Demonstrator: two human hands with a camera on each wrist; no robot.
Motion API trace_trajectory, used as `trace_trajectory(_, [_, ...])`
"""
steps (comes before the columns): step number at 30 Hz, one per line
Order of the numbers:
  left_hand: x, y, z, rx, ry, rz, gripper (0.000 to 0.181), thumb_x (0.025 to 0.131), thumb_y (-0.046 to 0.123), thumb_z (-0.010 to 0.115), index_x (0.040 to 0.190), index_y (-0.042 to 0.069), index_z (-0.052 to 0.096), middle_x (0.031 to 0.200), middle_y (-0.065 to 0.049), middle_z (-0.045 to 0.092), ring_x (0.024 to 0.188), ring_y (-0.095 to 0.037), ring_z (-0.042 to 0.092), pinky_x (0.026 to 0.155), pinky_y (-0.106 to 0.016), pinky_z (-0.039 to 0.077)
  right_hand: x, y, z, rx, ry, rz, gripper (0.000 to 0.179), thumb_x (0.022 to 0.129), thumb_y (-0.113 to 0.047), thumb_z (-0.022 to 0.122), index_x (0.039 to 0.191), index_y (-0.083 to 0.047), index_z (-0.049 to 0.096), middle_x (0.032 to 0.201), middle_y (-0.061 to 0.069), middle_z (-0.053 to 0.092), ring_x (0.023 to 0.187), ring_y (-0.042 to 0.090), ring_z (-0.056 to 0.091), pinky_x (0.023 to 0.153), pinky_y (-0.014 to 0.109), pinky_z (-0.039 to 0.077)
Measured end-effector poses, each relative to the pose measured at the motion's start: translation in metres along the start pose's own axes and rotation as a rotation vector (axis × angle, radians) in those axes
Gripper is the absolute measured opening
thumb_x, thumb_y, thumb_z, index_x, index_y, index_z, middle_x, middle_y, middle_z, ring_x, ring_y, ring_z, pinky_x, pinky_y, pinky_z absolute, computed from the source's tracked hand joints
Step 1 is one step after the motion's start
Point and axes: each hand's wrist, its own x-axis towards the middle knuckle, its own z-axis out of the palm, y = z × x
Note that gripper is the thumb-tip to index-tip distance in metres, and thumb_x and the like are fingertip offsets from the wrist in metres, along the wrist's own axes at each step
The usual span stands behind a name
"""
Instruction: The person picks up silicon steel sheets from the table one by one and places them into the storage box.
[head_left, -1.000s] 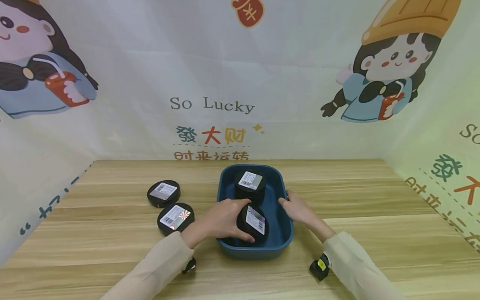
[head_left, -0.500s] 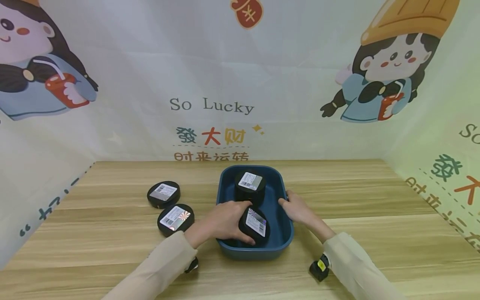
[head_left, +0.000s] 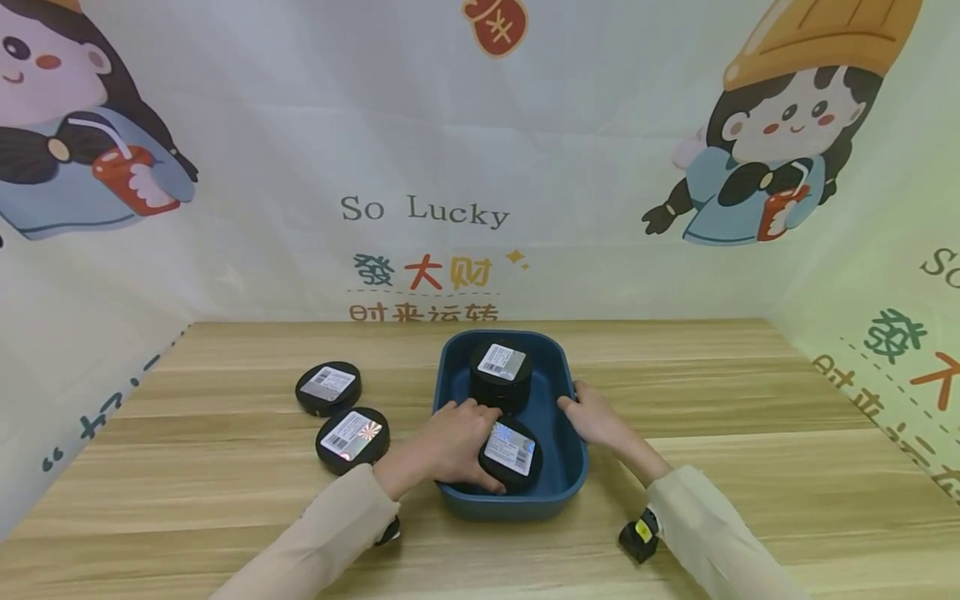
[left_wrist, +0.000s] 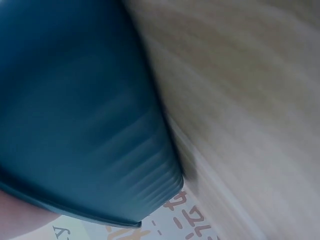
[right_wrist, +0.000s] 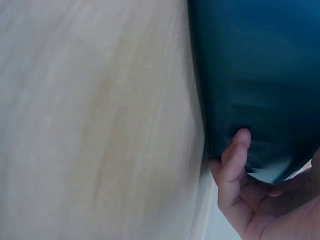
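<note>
Setting a tin into the tray, left hand gripping it, right hand clasping the rim; next, probably releasing.

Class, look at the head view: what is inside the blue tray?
Inside the tray are two black round tins with labels: one at the back, one at the front gripped by the left hand. The hand covers the floor beside it.

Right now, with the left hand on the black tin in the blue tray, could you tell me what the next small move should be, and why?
Probably let go: the left hand grips the near black tin, which lies flat in the blue tray in front of the far tin. The right hand holds the tray's rim. Two tins sit on the table.
</note>
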Motion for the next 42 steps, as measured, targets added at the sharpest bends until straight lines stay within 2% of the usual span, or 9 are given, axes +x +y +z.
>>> trace_trajectory(7, [0.000, 0.002, 0.000, 0.033, -0.030, -0.013, 0.081, 0.057, 0.052, 0.076, 0.114, 0.000, 0.052, 0.103, -0.009, 0.060, 0.093, -0.022, 0.052, 0.076, -0.038, 0.040, 0.000, -0.001, 0.000, -0.014, -0.005, 0.001, 0.030, 0.085, -0.009, 0.040, 0.101, 0.014, 0.049, 0.095, 0.026, 0.057, 0.086, 0.034, 0.055, 0.077, 0.044, 0.044])
trace_trajectory(15, [0.001, 0.004, 0.001, 0.083, -0.064, -0.021, 0.069, 0.055, 0.048, 0.079, 0.103, 0.003, 0.057, 0.094, -0.006, 0.062, 0.087, -0.021, 0.053, 0.071, -0.035, 0.039, -0.001, -0.001, 0.000, -0.005, -0.003, 0.005, 0.030, 0.085, -0.009, 0.040, 0.102, 0.014, 0.049, 0.094, 0.026, 0.057, 0.085, 0.033, 0.054, 0.076, 0.043, 0.044])
trace_trajectory(24, [0.003, 0.006, -0.001, 0.150, -0.129, -0.033, 0.075, 0.057, 0.048, 0.078, 0.112, 0.003, 0.055, 0.100, -0.007, 0.059, 0.093, -0.022, 0.052, 0.079, -0.037, 0.040, -0.003, -0.003, -0.002, 0.007, 0.004, 0.012, 0.028, 0.084, -0.008, 0.041, 0.099, 0.013, 0.050, 0.090, 0.025, 0.058, 0.082, 0.032, 0.055, 0.073, 0.041, 0.045])
trace_trajectory(29, [0.000, 0.004, -0.005, 0.048, -0.128, -0.010, 0.078, 0.061, 0.047, 0.076, 0.120, 0.001, 0.052, 0.110, -0.010, 0.054, 0.100, -0.023, 0.050, 0.083, -0.041, 0.040, -0.002, -0.004, -0.002, 0.000, 0.017, 0.004, 0.026, 0.084, -0.008, 0.042, 0.096, 0.012, 0.051, 0.085, 0.022, 0.058, 0.074, 0.030, 0.056, 0.064, 0.036, 0.046])
trace_trajectory(35, [-0.005, -0.001, -0.012, -0.187, -0.071, 0.044, 0.067, 0.069, 0.041, 0.073, 0.118, 0.000, 0.053, 0.115, -0.012, 0.052, 0.101, -0.022, 0.050, 0.085, -0.037, 0.042, -0.002, -0.004, -0.001, 0.016, 0.006, 0.008, 0.027, 0.084, -0.009, 0.042, 0.098, 0.013, 0.050, 0.083, 0.023, 0.057, 0.068, 0.028, 0.056, 0.053, 0.031, 0.046])
trace_trajectory(38, [-0.010, -0.005, -0.015, -0.289, 0.010, 0.076, 0.056, 0.075, 0.033, 0.070, 0.115, -0.002, 0.053, 0.114, -0.013, 0.053, 0.102, -0.023, 0.051, 0.086, -0.035, 0.042, -0.003, -0.004, -0.001, 0.010, 0.007, 0.008, 0.026, 0.084, -0.009, 0.042, 0.098, 0.012, 0.051, 0.084, 0.022, 0.057, 0.070, 0.028, 0.056, 0.056, 0.032, 0.046])
trace_trajectory(42, [-0.017, -0.014, -0.020, -0.357, 0.157, 0.088, 0.047, 0.080, 0.025, 0.066, 0.114, -0.003, 0.052, 0.112, -0.014, 0.055, 0.105, -0.024, 0.052, 0.088, -0.037, 0.041, -0.003, -0.004, -0.002, 0.000, 0.005, -0.001, 0.026, 0.084, -0.008, 0.042, 0.098, 0.012, 0.051, 0.086, 0.023, 0.057, 0.075, 0.030, 0.056, 0.064, 0.036, 0.046])
